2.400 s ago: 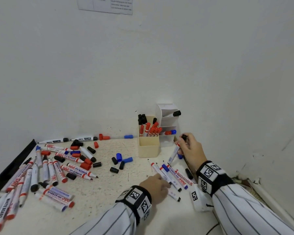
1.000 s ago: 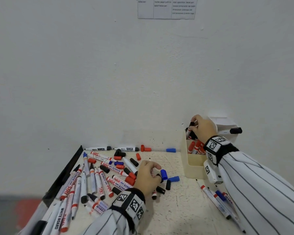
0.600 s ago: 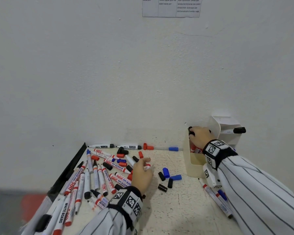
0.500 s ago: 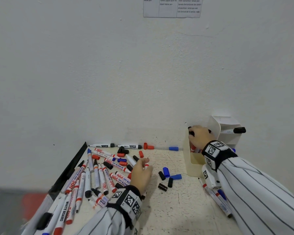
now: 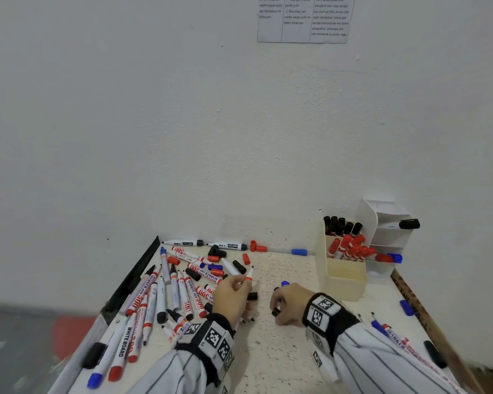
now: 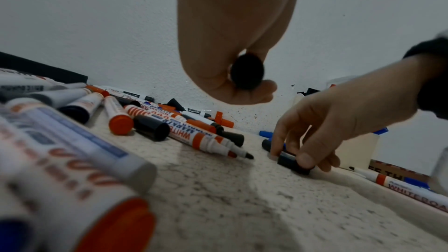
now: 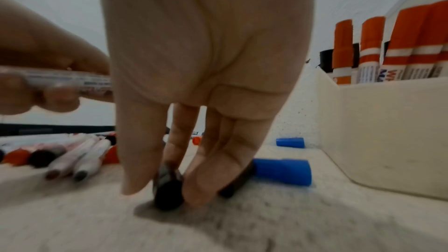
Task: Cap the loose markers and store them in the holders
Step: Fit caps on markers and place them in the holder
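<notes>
My left hand (image 5: 239, 284) grips an uncapped whiteboard marker (image 5: 248, 275), tip up and tilted right, just above the table; its black rear end (image 6: 247, 74) shows in the left wrist view. My right hand (image 5: 277, 307) pinches a loose black cap (image 7: 168, 193) that lies on the table, between thumb and fingers. Several uncapped markers (image 5: 165, 294) lie in a pile at the left, mixed with red, black and blue caps. A cream holder (image 5: 342, 275) with capped red and black markers stands at the back right, beside a white tiered holder (image 5: 387, 237).
A blue cap (image 7: 282, 171) lies just right of my right hand, near the cream holder's wall (image 7: 387, 131). More markers (image 5: 393, 336) lie at the right front. The table's black edge (image 5: 134, 280) runs along the left. A wall stands close behind.
My right hand left the cream holder and came down to the table onto a black cap. My left hand lifted a marker out of the pile.
</notes>
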